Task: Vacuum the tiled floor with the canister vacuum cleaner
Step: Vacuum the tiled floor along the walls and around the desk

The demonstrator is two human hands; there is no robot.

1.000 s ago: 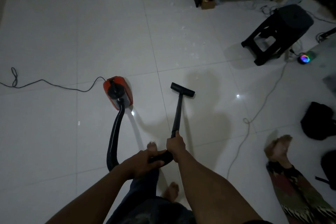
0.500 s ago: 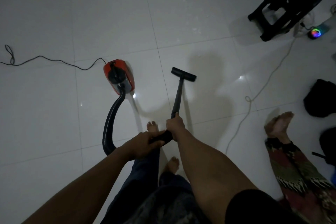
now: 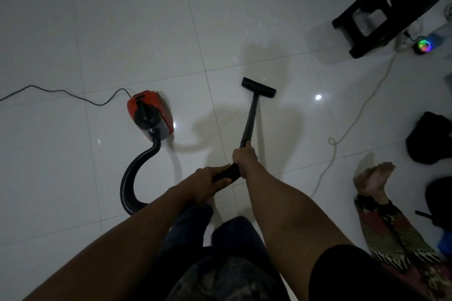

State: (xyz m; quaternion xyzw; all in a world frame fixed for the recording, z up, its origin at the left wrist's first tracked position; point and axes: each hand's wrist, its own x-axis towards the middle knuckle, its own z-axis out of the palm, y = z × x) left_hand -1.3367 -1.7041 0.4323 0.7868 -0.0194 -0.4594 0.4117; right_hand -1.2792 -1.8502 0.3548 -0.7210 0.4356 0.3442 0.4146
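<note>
A red and black canister vacuum (image 3: 150, 115) sits on the white tiled floor (image 3: 122, 19), left of centre. Its ribbed black hose (image 3: 133, 178) curls down and back toward me. The black wand (image 3: 249, 120) runs forward to the flat floor nozzle (image 3: 258, 87), which rests on a tile just past a grout line. My right hand (image 3: 244, 160) grips the lower wand. My left hand (image 3: 208, 184) grips the black handle just behind it. Small white crumbs (image 3: 244, 19) lie scattered on the tiles beyond the nozzle.
The vacuum's black power cord (image 3: 61, 93) trails off left. A black plastic stool (image 3: 391, 2) stands far right beside a glowing multicoloured gadget (image 3: 424, 44). A white cable (image 3: 352, 122) snakes across the right tiles. Another person's bare foot (image 3: 374, 178) and a dark bag (image 3: 430, 139) lie at right.
The nozzle has slid forward and slightly right across the tile. The hose now bends in a tighter curl, and my view has tipped further down and forward.
</note>
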